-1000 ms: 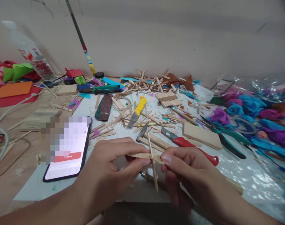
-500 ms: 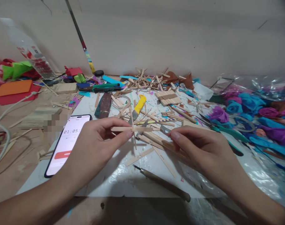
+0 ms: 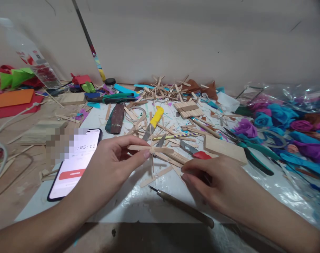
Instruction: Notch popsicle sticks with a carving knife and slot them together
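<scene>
My left hand (image 3: 118, 158) pinches a cross of craft sticks (image 3: 162, 150) between thumb and fingers. One stick lies level and the other stands upright across it. My right hand (image 3: 210, 177) is low over the sheet, its thumb and fingertips drawn together at the ends of some loose craft sticks (image 3: 173, 156). What those fingertips hold, if anything, is hidden. A carving tool with a wooden handle (image 3: 186, 209) lies in front of both hands. Beyond them are a yellow-handled knife (image 3: 157, 117), a yellow patterned pencil (image 3: 175, 136) and a red-handled blade (image 3: 202, 155).
A phone showing a timer (image 3: 75, 165) lies left of my left hand. A wooden block (image 3: 224, 150) and green-handled pliers (image 3: 257, 161) are on the right. Behind stand a pile of stick pieces (image 3: 162, 91) and a stick bundle (image 3: 188, 109). Crepe paper flowers (image 3: 278, 116) fill the far right.
My right hand has moved left and down toward the loose sticks, uncovering the red handle and the wooden block. My left hand still holds the cross, slightly lower.
</scene>
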The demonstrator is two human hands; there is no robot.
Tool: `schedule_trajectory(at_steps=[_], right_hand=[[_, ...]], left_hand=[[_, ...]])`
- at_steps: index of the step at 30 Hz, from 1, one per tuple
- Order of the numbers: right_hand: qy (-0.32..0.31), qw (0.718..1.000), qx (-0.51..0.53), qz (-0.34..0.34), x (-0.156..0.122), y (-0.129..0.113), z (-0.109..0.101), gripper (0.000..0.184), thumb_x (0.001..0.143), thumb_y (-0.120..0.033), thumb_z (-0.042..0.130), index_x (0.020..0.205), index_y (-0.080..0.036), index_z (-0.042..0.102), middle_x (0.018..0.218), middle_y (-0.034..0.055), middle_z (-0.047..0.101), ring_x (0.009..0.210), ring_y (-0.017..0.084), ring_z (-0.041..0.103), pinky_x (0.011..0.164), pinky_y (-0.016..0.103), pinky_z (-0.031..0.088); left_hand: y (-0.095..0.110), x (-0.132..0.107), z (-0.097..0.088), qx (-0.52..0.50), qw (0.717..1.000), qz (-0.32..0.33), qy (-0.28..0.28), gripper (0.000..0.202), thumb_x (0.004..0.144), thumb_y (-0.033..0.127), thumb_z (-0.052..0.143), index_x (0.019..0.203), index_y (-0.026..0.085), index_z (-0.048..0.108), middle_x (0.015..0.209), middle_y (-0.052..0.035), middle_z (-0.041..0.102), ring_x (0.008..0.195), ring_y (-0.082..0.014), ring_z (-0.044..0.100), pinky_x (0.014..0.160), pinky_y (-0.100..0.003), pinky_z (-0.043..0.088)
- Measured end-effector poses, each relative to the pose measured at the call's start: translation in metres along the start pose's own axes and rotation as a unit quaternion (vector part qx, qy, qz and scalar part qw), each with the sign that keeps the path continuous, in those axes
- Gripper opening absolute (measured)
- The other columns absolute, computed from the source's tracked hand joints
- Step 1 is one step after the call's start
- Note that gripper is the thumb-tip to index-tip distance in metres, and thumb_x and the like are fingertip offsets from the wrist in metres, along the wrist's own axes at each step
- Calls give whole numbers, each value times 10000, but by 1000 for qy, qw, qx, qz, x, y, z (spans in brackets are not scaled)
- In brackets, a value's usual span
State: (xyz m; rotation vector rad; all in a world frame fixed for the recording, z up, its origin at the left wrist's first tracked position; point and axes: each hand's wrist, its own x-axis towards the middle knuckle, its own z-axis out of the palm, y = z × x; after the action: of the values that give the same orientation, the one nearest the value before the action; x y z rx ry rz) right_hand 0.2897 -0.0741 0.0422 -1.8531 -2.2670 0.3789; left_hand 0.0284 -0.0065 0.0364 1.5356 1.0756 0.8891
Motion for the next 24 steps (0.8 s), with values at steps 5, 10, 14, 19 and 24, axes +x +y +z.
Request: schedule_trajectory(at_steps=[5,10,14,19,24], right_hand=[[14,998,-35,-47,1,3,9,271,1017,-236,587,1022,-272,855,816,36,854,662,219,757,597,334,409],[56,996,-47,-41,0,2,25,299,1082,-293,542,1190,-279,821,873,41,863,717,263,775,615,361,384],[83,993,-55,-62,-1,3,31,291,1090,-341,550,1233,-327,803,829,9,850,619,245,733,567,361,311],[94,988,-69,-102,7,-1,36,330,1074,-256,592,1365,-282,746,817,18,852,550,222,689,550,364,240],[95,982,-59,-150,16,-3,43,249,987,-53,573,1062,-178,774,806,48,809,602,199,670,584,384,220]], left_hand=[[0,-1,1,-6,1000,6,4,78,901,313,814,946,259,845,773,34,778,658,-119,646,576,-201,464],[2,0,2,-7,1000,10,4,78,899,331,812,925,264,843,690,45,728,615,-112,602,549,-204,431],[3,0,1,-10,1000,-1,9,88,895,349,825,920,268,848,733,41,747,643,-112,607,565,-201,430],[2,-2,1,-7,1000,-10,0,125,882,364,824,942,256,846,872,17,800,716,-135,651,619,-221,467],[3,-1,4,-17,1000,-17,-9,140,896,381,821,941,249,837,892,8,796,750,-148,660,654,-234,481]])
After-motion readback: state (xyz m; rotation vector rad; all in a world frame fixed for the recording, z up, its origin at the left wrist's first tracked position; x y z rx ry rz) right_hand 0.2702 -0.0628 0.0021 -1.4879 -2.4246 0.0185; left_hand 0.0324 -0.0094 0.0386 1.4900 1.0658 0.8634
